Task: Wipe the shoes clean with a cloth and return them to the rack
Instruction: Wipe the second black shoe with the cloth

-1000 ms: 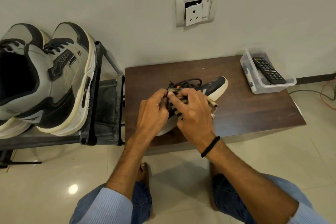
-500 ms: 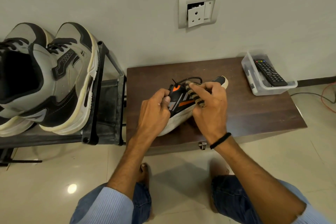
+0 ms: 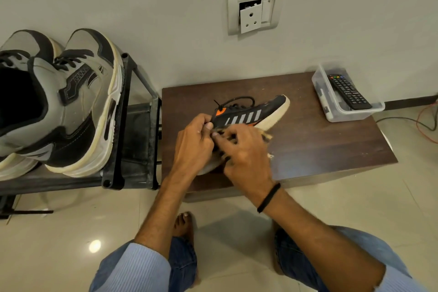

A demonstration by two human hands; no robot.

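You kneel on a pale tiled floor before a low brown table (image 3: 320, 149) set against a plain wall. To your left the shoe rack (image 3: 132, 140) carries grey-and-black sneakers (image 3: 78, 102), well apart from your work. At the table's far right corner a clear box (image 3: 331, 114) holds a remote (image 3: 347, 91). Nothing lies between you and the black shoe (image 3: 251, 111), which rests tilted on the table, toe pointing away to the right. Your left hand (image 3: 193, 144) curls round its heel. Your right hand (image 3: 244, 152) clamps the cloth (image 3: 266, 136), mostly hidden and blurred, against the lower side near the sole. Half a second ago that hand covered the grey stripes; now it sits lower and they show.
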